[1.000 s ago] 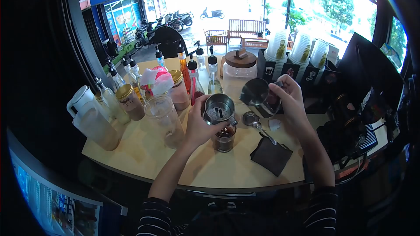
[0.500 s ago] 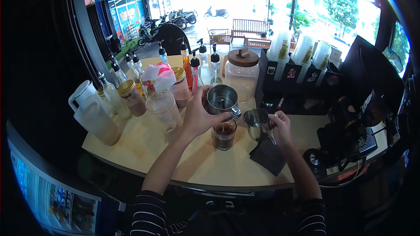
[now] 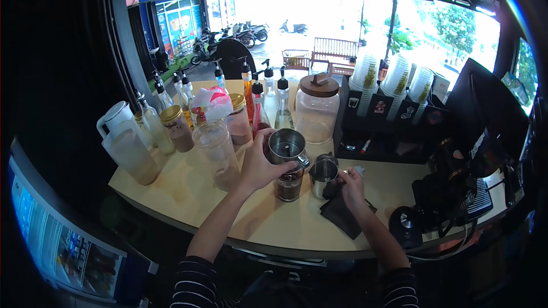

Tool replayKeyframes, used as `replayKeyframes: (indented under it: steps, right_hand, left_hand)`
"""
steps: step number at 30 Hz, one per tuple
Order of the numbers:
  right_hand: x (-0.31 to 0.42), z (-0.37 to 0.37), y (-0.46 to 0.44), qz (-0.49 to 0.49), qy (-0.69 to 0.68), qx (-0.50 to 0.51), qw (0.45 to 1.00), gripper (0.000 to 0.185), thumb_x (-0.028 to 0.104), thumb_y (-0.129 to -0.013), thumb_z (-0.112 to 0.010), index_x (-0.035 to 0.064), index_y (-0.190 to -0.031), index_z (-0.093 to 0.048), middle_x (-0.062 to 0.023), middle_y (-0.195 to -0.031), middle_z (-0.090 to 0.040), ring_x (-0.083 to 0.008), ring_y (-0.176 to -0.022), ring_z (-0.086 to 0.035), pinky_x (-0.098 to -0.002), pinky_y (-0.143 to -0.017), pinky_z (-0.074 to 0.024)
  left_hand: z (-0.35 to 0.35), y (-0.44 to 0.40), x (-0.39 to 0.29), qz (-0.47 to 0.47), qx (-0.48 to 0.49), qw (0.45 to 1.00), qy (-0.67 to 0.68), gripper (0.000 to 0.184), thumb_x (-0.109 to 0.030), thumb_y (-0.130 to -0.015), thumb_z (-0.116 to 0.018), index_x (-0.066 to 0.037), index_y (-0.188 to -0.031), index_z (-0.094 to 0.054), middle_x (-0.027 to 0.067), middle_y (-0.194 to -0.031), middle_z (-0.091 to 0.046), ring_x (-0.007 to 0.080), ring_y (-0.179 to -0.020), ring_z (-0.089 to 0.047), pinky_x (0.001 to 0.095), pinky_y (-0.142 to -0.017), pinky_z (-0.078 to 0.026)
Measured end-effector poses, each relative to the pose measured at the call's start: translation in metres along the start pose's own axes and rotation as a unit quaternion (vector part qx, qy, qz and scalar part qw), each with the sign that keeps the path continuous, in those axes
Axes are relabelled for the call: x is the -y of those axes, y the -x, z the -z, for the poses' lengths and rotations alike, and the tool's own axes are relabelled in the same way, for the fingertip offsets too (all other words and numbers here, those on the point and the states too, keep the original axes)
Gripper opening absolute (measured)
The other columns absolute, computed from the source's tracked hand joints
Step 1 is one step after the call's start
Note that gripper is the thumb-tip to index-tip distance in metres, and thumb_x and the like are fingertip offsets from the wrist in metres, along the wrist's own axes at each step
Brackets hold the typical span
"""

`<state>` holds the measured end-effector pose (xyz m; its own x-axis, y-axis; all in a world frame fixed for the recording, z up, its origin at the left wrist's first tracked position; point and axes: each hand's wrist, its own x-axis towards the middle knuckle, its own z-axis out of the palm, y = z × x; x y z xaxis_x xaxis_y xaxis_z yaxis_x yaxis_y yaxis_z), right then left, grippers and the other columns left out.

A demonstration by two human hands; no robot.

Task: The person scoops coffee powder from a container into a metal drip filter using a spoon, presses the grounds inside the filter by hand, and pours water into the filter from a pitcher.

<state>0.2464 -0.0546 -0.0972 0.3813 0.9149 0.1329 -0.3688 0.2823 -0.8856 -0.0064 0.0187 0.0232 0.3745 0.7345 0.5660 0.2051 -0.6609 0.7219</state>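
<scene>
L hand [image 3: 258, 166] curled part-open round metal filter [image 3: 287, 141], over glass [image 3: 289, 187]; R hand [image 3: 355, 191] pinched shut on jug [image 3: 324, 179] handle, just R of glass. Both metals prob. stiff, light-ish, slick if wet; glass prob. fragile, grip low.

On my feed I note a left sleeve [image 3: 194, 284] of dark cloth, ringed with thin white stripes. Right sleeve [image 3: 399, 290] matches, its lower part deep in shadow. Dark edges close both at the forearm. Left hand [image 3: 264, 165], right hand [image 3: 352, 191]: bare. Torso clothing reads too dark.
</scene>
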Motion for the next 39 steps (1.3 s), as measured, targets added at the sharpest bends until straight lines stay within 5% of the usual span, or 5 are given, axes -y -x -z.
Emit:
replayKeyframes:
  steps: [10,32,35,37,39]
  right_hand:
    - [-0.014,0.014,0.008,0.066,0.176,0.031,0.982,0.018,0.017,-0.095,-0.059,0.0076,-0.084,-0.049,0.0018,-0.075,-0.057,-0.0052,-0.069,-0.055,-0.0219,-0.066,-0.0474]
    - [-0.016,0.020,0.014,0.048,0.195,0.060,0.978,0.014,0.018,-0.095,-0.058,0.0080,-0.087,-0.053,0.0015,-0.082,-0.060,-0.0049,-0.077,-0.056,-0.0211,-0.070,-0.0438]
    - [-0.007,0.010,0.019,0.046,0.188,0.053,0.980,0.016,0.013,-0.093,-0.061,0.0080,-0.083,-0.050,0.0036,-0.077,-0.057,-0.0024,-0.069,-0.052,-0.0185,-0.061,-0.0405]
    - [-0.006,0.010,0.021,0.045,0.184,0.047,0.981,0.015,0.014,-0.093,-0.060,0.0080,-0.084,-0.050,0.0038,-0.077,-0.057,-0.0025,-0.070,-0.052,-0.0188,-0.061,-0.0408]
    - [-0.014,0.018,0.018,0.061,0.167,0.061,0.982,0.014,0.016,-0.093,-0.061,0.0080,-0.088,-0.051,0.0034,-0.078,-0.057,-0.0029,-0.072,-0.053,-0.0192,-0.062,-0.0413]
  left_hand:
    - [-0.017,0.013,0.009,-0.027,-0.051,0.998,0.012,0.078,-0.019,-0.061,-0.088,0.000,-0.122,-0.042,0.0148,-0.112,-0.060,0.0223,-0.108,-0.059,0.0345,-0.094,-0.047]
    - [-0.044,0.033,0.031,-0.013,-0.095,0.993,0.063,0.084,-0.020,-0.065,-0.087,-0.001,-0.129,-0.037,0.0165,-0.118,-0.057,0.0249,-0.110,-0.059,0.0357,-0.096,-0.047]
    - [-0.042,0.034,0.027,-0.035,-0.101,0.994,0.022,0.089,-0.020,-0.065,-0.087,-0.001,-0.134,-0.034,0.0180,-0.123,-0.053,0.0269,-0.112,-0.057,0.0364,-0.096,-0.047]
    - [-0.037,0.038,0.023,-0.008,-0.087,0.992,0.085,0.090,-0.022,-0.067,-0.085,-0.001,-0.136,-0.032,0.0193,-0.131,-0.047,0.0287,-0.120,-0.051,0.0389,-0.102,-0.041]
    - [-0.030,0.043,0.024,-0.074,-0.128,0.988,-0.050,0.088,-0.025,-0.071,-0.083,0.000,-0.137,-0.031,0.0196,-0.135,-0.042,0.0296,-0.128,-0.042,0.0412,-0.108,-0.033]
